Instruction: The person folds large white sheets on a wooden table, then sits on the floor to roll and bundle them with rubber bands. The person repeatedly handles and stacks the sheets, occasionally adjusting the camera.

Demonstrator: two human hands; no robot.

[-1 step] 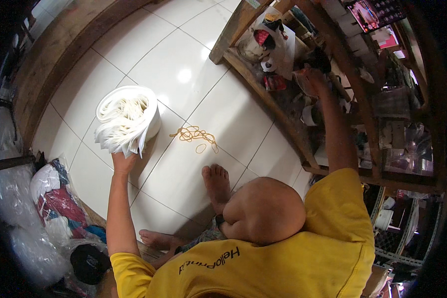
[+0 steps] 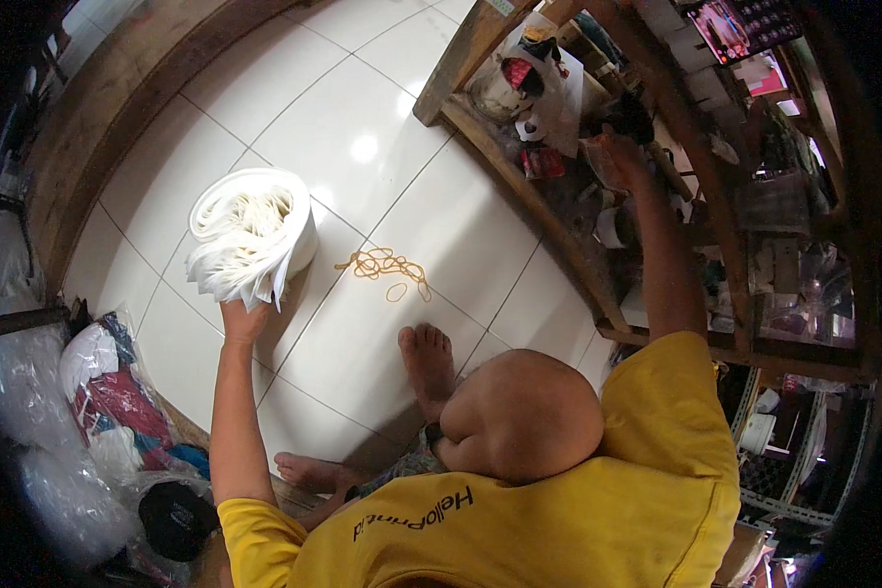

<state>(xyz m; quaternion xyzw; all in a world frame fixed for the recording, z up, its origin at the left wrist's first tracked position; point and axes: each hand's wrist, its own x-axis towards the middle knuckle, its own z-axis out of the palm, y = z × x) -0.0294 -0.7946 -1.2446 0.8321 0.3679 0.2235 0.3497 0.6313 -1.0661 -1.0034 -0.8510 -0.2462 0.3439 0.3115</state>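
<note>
A thick roll of white bags point(image 2: 250, 235) was held up in the left hand point(image 2: 243, 318), fingers closed on its lower edge, arm stretched out over the white tiled floor point(image 2: 363, 108). The roll's open end faced the camera, layered edges showing, and it hung clear of the floor.

The right hand point(image 2: 612, 157) was reached out to a wooden shelf point(image 2: 519, 186) at upper right. It lay among the cluttered goods there; whether it was gripping anything could not be told, the fingers being partly hidden.

A loose heap of tan rubber bands point(image 2: 387, 267) was noted on the floor, just right of the roll and ahead of a bare foot point(image 2: 426, 363). One single band lay slightly apart from the heap, on its near side. A second bare foot point(image 2: 309, 470) was seen lower left, resting on the floor.

A yellow shirt point(image 2: 578, 510) was worn. Clear and coloured plastic bags point(image 2: 98, 392) were piled at the left edge, with a black cap point(image 2: 171, 514) beside them.
</note>
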